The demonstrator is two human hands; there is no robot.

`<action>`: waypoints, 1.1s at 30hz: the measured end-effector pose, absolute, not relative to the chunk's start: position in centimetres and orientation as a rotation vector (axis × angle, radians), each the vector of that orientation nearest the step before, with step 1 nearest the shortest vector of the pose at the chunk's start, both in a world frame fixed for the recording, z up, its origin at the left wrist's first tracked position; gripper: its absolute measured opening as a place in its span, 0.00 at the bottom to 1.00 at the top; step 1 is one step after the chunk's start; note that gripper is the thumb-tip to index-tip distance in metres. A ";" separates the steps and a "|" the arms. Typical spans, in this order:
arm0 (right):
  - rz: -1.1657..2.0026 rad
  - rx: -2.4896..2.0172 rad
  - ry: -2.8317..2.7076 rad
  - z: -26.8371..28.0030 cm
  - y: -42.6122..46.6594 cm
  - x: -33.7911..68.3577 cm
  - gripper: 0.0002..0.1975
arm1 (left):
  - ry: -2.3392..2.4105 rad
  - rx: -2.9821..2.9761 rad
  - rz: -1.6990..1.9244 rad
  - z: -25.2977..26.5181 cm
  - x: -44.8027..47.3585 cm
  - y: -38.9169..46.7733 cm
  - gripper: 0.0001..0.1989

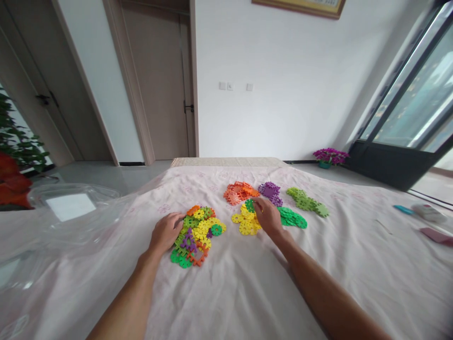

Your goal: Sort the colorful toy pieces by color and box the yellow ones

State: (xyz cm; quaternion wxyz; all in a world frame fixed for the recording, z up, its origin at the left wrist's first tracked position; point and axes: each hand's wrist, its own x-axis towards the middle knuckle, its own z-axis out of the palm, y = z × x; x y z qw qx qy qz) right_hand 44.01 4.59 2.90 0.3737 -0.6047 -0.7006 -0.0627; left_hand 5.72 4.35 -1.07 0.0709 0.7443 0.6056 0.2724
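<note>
a green disc (249, 206), lower centre, sits pinched between your right fingers (258, 203); your left fingers (176, 219), loosely open, touch the mixed pile (200, 228).

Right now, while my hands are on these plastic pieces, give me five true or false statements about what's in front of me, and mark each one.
1. The left hand is at the edge of the mixed pile. True.
2. The orange pile lies to the right of the purple pile. False: the orange pile is left of the purple pile.
3. The right hand has a green piece at its fingertips. True.
4. The dark green pile is left of the yellow pile. False: the dark green pile is right of the yellow pile.
5. The light green pile is the pile farthest right. True.
</note>
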 end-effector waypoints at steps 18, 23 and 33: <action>-0.141 -2.349 -1.253 3.5 5.2 56.4 0.20 | 1.838 2.257 0.827 -1.3 5.6 4.4 0.18; -0.319 -2.227 -1.206 3.2 5.3 56.4 0.20 | 1.839 2.253 0.834 -1.3 5.6 4.4 0.18; -0.076 -1.446 -1.783 4.4 5.2 45.8 0.14 | 1.823 2.261 0.842 -1.6 5.5 4.6 0.18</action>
